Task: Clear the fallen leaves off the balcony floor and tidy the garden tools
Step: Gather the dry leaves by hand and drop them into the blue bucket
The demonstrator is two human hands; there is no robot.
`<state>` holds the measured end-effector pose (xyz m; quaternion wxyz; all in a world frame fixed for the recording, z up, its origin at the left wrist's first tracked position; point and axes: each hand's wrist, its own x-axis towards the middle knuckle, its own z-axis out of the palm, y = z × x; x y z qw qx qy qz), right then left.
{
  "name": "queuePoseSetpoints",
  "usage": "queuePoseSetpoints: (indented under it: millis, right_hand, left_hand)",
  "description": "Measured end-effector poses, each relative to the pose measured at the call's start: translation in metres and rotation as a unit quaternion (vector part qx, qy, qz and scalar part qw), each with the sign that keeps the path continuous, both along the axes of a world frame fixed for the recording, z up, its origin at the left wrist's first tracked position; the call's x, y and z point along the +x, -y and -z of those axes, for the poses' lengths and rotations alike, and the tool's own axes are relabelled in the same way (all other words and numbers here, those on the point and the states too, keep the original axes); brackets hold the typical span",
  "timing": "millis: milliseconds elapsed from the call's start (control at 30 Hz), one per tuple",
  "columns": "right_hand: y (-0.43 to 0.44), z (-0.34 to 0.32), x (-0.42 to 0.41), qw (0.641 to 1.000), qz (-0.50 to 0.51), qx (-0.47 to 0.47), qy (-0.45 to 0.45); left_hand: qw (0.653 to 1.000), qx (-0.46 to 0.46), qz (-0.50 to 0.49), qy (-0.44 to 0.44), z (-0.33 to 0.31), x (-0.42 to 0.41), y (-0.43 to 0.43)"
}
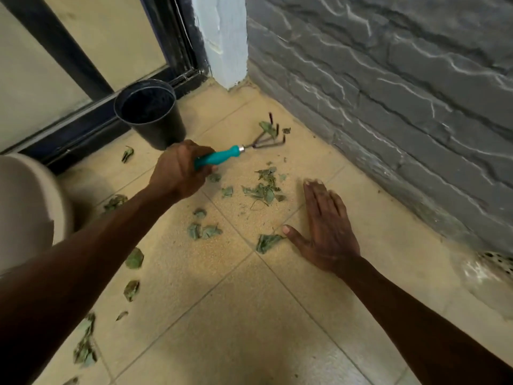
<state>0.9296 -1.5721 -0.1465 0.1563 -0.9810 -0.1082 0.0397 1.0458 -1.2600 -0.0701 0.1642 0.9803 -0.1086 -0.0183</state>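
Left hand (180, 169) grips rake (249, 145); leaves (263, 190) just beside

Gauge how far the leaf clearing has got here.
Early. Done: a loose leaf pile sits mid-floor. In hand: the left hand grips the teal hand rake, its tines out near the grey wall with a caught leaf on them; the right hand lies flat on the tiles beside a single leaf. Left: scattered leaves trail along the left side, the pile is not picked up, and the rake is not put away.
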Motion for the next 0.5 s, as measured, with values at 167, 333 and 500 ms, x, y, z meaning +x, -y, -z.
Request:
queuePoseSetpoints:
  millis: [167,333,500]
  right_hand:
    - [-0.001,0.000,0.000,1.000,-0.001,-0.012,-0.007]
    - [0.000,0.000,0.001,1.000,-0.006,-0.029,-0.009]
    - [-0.001,-0.001,0.001,1.000,-0.006,-0.024,-0.004]
  left_hand:
    - [0.992,-0.018,-0.110,-0.058,0.014,0.043,0.020]
    - [0.990,0.004,-0.120,-0.077,0.026,0.062,0.018]
    - [0.991,0.079,-0.109,0.012,0.024,0.051,0.022]
